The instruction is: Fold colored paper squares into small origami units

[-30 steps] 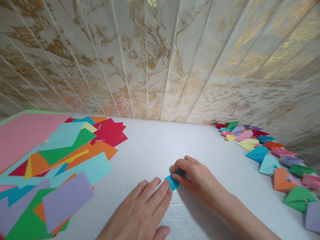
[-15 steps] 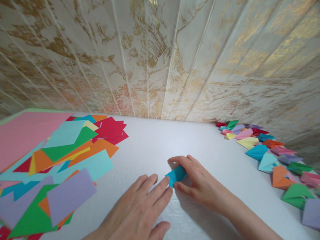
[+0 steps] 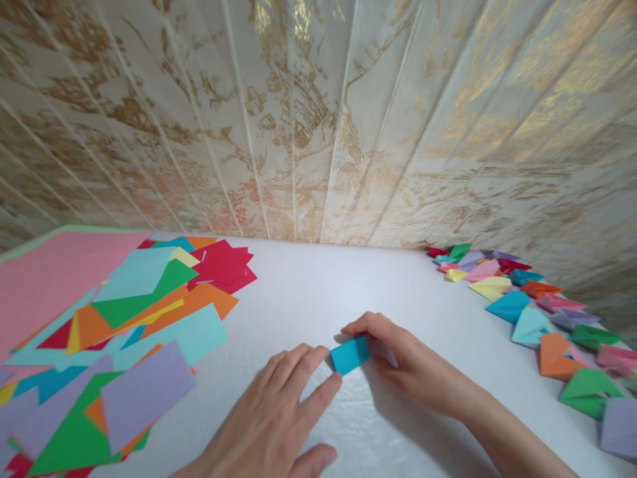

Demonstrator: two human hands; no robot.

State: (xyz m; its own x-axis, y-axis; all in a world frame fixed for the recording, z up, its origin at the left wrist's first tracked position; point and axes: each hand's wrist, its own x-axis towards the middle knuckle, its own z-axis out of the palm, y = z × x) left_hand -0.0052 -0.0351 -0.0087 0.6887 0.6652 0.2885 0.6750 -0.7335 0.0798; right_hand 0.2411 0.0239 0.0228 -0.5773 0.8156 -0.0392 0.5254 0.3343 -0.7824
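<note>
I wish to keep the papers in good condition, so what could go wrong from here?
The small blue paper lies between the left hand and right hand, so uneven pressure might turn or crease it crookedly. The loose coloured sheets overlap on the left, so a sweep of the left hand could scatter them. The folded paper pieces crowd the right side; the right forearm might brush them.
</note>
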